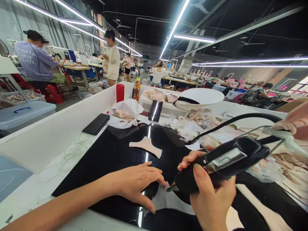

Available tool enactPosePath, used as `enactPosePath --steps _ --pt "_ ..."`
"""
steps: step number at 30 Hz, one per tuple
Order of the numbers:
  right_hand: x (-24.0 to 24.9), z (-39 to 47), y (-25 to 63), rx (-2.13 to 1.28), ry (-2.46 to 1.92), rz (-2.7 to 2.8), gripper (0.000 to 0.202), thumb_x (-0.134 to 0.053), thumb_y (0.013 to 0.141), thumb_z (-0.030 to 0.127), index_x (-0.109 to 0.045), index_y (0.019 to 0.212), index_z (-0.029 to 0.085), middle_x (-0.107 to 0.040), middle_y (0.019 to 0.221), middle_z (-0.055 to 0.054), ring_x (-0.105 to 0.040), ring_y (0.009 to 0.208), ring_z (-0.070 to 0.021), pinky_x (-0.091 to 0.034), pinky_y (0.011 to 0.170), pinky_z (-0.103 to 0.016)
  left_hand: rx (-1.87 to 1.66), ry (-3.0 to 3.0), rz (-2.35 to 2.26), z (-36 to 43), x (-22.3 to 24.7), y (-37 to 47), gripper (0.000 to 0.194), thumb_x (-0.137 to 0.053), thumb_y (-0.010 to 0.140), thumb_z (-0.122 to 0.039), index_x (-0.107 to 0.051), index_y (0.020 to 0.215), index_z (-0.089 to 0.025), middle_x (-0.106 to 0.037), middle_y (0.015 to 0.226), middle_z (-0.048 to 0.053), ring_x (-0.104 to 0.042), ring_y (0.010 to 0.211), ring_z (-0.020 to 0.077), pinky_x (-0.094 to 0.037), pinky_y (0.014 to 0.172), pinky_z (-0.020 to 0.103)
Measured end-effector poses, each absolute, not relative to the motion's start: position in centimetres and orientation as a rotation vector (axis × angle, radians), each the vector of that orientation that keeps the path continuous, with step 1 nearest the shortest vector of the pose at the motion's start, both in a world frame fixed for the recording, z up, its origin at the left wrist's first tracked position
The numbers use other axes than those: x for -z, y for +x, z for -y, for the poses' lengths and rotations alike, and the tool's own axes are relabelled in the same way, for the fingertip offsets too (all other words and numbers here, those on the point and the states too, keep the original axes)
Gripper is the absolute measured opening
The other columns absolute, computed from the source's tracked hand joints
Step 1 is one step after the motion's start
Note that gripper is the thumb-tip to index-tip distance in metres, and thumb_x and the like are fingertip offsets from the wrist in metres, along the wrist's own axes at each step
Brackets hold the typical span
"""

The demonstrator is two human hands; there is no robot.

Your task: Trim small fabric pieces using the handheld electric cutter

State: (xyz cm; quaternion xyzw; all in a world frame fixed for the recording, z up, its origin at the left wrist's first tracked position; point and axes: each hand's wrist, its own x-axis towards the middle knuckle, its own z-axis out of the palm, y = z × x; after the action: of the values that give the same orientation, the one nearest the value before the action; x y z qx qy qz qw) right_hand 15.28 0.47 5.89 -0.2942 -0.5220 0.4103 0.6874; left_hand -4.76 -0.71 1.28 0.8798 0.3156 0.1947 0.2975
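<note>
Pale piece (168, 202) at bottom centre of frame is probably best pressed flat by the left hand (138, 181), fingers loosely spread, nothing gripped, while the black tool (226, 160) is gripped steady in the right hand (213, 199)

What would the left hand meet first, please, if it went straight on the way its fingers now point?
Probably the metal tip of the black tool in the right hand, though exact depth is unclear.
</note>
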Motion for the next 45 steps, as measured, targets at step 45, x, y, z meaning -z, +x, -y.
enactPosePath --steps 45 --pt "-4.1 0.9 13.7 -1.021 -0.521 1.196 0.033 -0.071 0.093 0.029 -0.056 0.123 0.03 -0.061 0.084 0.001 -0.059 0.072 -0.0161 -0.058 0.065 -0.034 -0.57 2.302 -0.77 0.4 1.0 -4.9 0.106 -0.094 0.063 -0.055 -0.043 0.15 -0.021 -0.056 0.149 0.015 -0.045 0.146 0.0361 -0.011 0.127 0.06"
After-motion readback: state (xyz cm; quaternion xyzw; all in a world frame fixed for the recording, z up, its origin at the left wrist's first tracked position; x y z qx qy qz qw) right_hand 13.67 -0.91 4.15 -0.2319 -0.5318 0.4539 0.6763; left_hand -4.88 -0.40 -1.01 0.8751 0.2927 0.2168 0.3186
